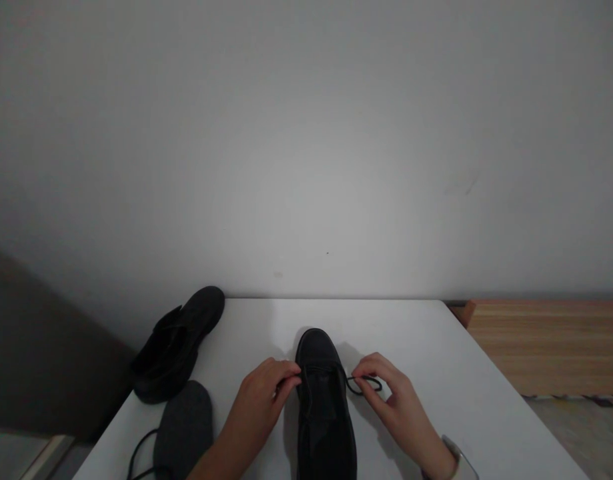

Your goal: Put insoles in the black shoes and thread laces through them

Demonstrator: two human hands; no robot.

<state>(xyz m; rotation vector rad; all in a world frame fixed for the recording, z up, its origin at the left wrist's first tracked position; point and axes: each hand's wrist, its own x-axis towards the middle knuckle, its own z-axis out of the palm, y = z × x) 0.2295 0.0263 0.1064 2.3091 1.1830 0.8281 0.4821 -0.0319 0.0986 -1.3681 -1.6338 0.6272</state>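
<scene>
A black shoe (326, 427) lies on the white table with its toe pointing away from me. My left hand (266, 393) is at the shoe's left side, thumb and forefinger pinched at the edge near the lace holes; what sits between those fingertips is too small to make out. To the right of the shoe, my right hand (386, 393) pinches a black shoelace (354, 392), which runs from the shoe's right side and makes a small loop by the fingers.
A second black shoe (179, 343) stands at the table's back left. Nearer me are a grey insole (186, 420) and another black lace (139, 448). The white table (416, 327) meets a plain wall (326, 167). A wooden surface (546, 350) is at the right.
</scene>
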